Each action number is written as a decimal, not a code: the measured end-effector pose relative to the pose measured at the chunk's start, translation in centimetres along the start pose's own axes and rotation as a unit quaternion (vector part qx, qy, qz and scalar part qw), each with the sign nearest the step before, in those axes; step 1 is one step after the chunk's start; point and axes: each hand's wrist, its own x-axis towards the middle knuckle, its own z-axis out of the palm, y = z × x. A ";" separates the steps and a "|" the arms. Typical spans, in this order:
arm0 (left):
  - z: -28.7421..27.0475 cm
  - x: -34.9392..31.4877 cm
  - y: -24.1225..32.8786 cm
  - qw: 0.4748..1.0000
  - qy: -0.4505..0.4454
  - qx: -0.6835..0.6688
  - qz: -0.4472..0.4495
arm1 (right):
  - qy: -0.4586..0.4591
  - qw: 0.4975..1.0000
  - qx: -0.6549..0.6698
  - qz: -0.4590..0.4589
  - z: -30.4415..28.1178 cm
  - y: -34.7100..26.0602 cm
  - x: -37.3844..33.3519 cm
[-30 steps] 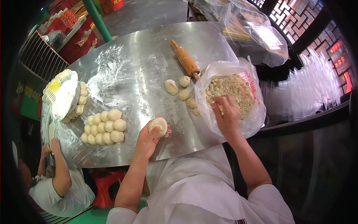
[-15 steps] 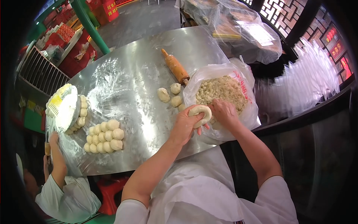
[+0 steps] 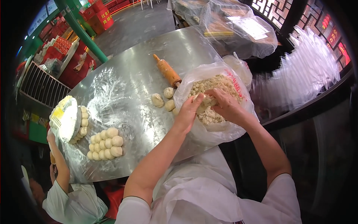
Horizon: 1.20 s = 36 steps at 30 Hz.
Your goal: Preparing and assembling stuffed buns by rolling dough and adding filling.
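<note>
My left hand (image 3: 187, 115) is closed round a piece of white dough (image 3: 201, 106), thumb along its upper edge. My right hand (image 3: 228, 106) meets it there, its fingers bent and pressed against crumbly filling at the dough; the fingertips are partly hidden. Both hands are over an open plastic bag (image 3: 210, 137) heaped with pale crumbly filling (image 3: 218, 81). Just left of the bag lie several dough lumps (image 3: 157, 100), with a wooden rolling pin (image 3: 168, 72) beyond them.
A block of round dough balls (image 3: 106, 144) sits left on the floury steel table (image 3: 138, 93). Further left are a metal bowl (image 3: 69, 121) and a co-worker's arm (image 3: 57, 156). Plastic covers goods at the back (image 3: 238, 30); white plastic bags (image 3: 304, 74) hang right.
The dough ring has moved up over the filling and is now tucked between both hands. My right hand has risen from the filling to the dough. The view has shifted slightly.
</note>
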 end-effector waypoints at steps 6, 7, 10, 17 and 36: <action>0.4 0.8 -1.3 0.979 0.014 0.201 0.039 | 0.064 0.994 -0.070 -0.056 2.5 1.2 -0.1; 0.3 0.9 -1.4 0.982 0.000 0.181 0.054 | 0.053 0.994 -0.077 -0.053 2.6 1.0 -0.1; 0.5 1.0 -1.1 0.992 0.022 0.113 0.051 | 0.082 0.993 -0.063 -0.057 2.8 0.9 0.1; -0.6 0.6 -0.1 0.999 0.012 -0.019 0.026 | 0.097 0.967 -0.233 -0.034 1.2 5.1 -1.9; 1.6 -2.0 0.6 0.991 -0.125 -0.039 -0.018 | 0.097 0.957 0.244 0.126 2.9 -0.7 -1.1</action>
